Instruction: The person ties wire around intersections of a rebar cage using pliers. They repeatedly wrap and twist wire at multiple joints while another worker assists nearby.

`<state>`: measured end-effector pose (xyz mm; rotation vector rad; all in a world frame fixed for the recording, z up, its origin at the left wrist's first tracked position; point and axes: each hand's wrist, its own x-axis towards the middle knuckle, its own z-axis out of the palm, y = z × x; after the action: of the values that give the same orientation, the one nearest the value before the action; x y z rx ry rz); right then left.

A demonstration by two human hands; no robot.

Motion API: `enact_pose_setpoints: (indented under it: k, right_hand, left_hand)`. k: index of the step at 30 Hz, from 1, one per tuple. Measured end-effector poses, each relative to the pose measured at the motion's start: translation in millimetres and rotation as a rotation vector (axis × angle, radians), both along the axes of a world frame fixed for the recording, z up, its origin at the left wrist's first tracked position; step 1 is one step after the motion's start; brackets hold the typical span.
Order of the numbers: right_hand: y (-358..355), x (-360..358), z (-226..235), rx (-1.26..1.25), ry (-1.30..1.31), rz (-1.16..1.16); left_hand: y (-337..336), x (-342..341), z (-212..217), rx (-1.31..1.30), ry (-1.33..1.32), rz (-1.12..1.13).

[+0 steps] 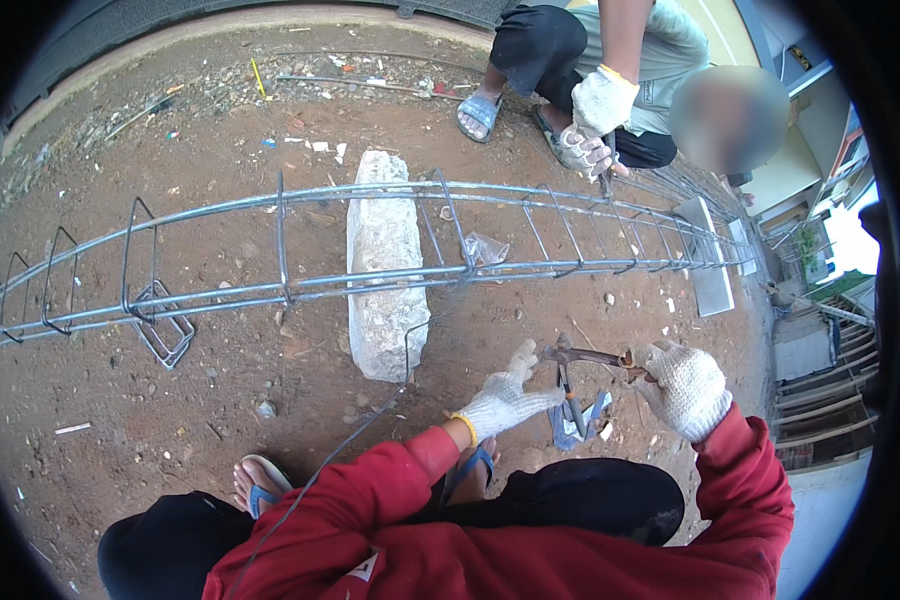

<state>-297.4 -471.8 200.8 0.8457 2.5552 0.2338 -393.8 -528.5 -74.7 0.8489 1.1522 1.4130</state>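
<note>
My right hand (685,388), in a white knitted glove, is closed round one rusty handle of what looks like a pair of pincers (590,356). Their head points left, and a second handle slants down, apart from the first. My left hand (510,405), gloved too, has its fingers spread close to that lower handle; whether it touches is unclear. Beyond both hands lies a long rebar cage (370,283) with square stirrups, resting across a rough whitish stone block (385,340). A thin dark wire (355,432) runs from near the block down across my left sleeve.
A crouching co-worker's gloved hands (602,105) hold a tool at the cage's far side. Loose stirrups (162,328) lie under its left part. A grey slab (708,285) stands at the right. A blue-and-white wrapper (565,432) lies on the dirt near my knees.
</note>
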Motion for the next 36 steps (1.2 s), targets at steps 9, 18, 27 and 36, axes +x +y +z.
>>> enact_pose_setpoints:
  k: [9,18,27,36]
  right_hand:
    - [-51.5,-147.2,30.0,0.252,-0.213,0.513]
    - [-14.5,-185.4,10.9,0.198,-0.253,0.703]
    - [0.1,-185.3,10.3,0.226,-0.332,0.498]
    - [-3.0,-219.8,31.0,0.071,-0.523,0.247]
  left_hand:
    - [8.8,-27.3,63.3,0.354,-1.053,-0.159]
    - [11.8,-40.0,72.3,0.408,-1.25,-0.226]
    - [9.7,-54.8,84.9,0.366,-1.602,-0.491]
    - [9.5,-76.4,119.0,0.497,-1.622,-0.538]
